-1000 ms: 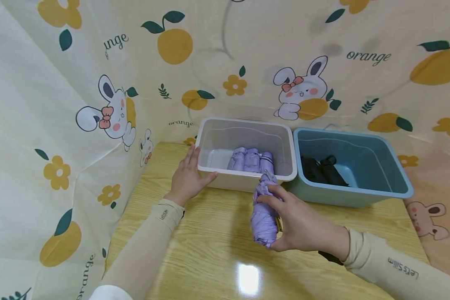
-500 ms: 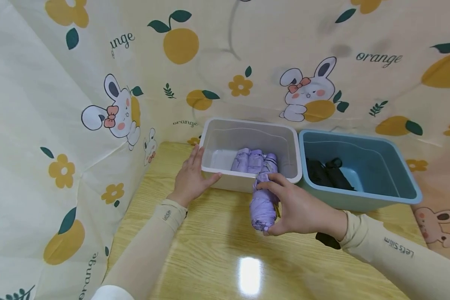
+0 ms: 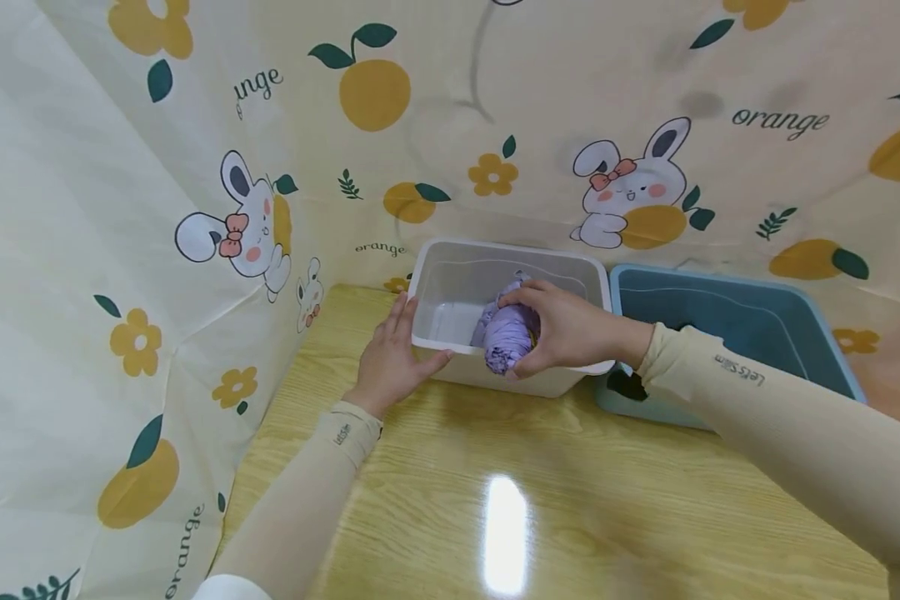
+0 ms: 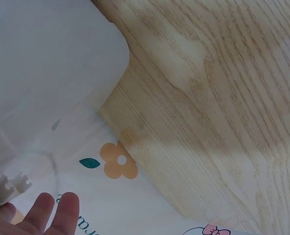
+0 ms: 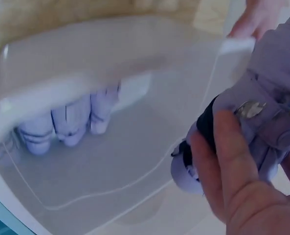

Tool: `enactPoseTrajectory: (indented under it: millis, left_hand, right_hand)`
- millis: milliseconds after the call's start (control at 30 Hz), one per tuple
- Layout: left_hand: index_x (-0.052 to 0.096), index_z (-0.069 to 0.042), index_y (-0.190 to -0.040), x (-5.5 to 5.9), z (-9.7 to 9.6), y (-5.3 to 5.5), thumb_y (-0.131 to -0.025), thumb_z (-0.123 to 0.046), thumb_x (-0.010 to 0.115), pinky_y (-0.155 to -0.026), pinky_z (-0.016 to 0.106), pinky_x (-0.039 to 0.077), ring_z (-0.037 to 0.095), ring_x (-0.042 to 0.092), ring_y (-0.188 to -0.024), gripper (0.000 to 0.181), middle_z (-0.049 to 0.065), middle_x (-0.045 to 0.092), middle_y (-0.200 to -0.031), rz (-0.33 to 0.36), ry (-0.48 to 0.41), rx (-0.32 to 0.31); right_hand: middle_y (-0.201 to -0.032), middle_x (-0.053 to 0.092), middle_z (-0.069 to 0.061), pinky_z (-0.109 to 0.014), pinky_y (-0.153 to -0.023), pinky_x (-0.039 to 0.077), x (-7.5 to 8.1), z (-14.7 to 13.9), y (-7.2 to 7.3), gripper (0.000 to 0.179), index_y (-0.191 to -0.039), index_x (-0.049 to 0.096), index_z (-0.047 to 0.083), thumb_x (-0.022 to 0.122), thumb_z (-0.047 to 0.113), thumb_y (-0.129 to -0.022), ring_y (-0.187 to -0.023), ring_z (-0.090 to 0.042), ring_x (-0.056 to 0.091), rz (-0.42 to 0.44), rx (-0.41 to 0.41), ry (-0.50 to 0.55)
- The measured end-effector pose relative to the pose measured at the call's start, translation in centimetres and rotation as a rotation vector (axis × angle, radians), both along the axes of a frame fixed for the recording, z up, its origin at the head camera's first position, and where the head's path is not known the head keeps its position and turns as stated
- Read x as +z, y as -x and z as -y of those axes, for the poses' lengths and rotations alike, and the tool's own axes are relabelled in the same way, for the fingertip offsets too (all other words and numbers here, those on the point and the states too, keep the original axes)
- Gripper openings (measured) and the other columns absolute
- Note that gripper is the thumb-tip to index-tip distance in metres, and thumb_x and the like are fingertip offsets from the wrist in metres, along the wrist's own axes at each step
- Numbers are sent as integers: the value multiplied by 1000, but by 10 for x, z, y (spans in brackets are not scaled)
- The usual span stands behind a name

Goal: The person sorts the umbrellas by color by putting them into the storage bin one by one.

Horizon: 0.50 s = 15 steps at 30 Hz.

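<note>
My right hand (image 3: pixel 570 329) grips a folded purple umbrella (image 3: pixel 508 337) over the front part of the white bin (image 3: pixel 450 279). In the right wrist view, the umbrella (image 5: pixel 277 58) has a strap with a snap button, and my fingers (image 5: pixel 233 152) lie along its side. Three more purple umbrellas (image 5: pixel 71 122) lie side by side in the bin; the held one mostly hides them in the head view. My left hand (image 3: pixel 393 358) rests at the bin's front left corner, fingers extended along the left side and thumb at the front rim. Its fingertips (image 4: pixel 66 203) show in the left wrist view.
A blue bin (image 3: pixel 727 312) stands right beside the white one, partly covered by my right forearm, which hides most of its contents. Both bins sit on a wood-grain table (image 3: pixel 420 467). A printed cloth (image 3: pixel 435 108) hangs behind and at the left.
My right hand has carried the purple umbrella forward and up from in front of the white bin to over it. The left hand stays at the bin's corner.
</note>
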State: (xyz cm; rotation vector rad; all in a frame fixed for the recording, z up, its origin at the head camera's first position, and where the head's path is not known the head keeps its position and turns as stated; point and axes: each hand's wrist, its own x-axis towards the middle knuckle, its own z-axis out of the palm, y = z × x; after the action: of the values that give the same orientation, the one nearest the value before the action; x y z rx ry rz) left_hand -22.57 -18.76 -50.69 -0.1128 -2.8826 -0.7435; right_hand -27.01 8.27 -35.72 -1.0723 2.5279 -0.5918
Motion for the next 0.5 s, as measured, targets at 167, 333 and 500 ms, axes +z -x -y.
enactPoseTrajectory:
  millis: [167,333,500]
  left_hand:
    - [17,-10,-160,-1,3,0,-82,-71,64,-100,51,46,40,41,-135,109,5,9,-167,-9,-5,5]
    - [17,-11,-160,-1,1,0,-82,-66,69,-101,54,44,41,38,-137,109,3,6,-167,-2,-32,1]
    - [17,-11,-160,-2,0,0,-81,-62,72,-101,54,43,41,39,-136,108,4,8,-167,-10,-41,6]
  right_hand:
    - [-135,48,-12,-46,-95,47,-3,20,44,91,-140,51,10,89,48,-67,-110,-27,52,91,-1,-26]
    - [-118,60,-8,-41,-96,45,-18,37,83,84,-136,53,5,89,44,-70,-107,-24,54,223,-3,-35]
    - [-121,60,-10,-39,-98,44,-37,56,103,89,-137,54,1,89,44,-68,-109,-24,54,169,25,-130]
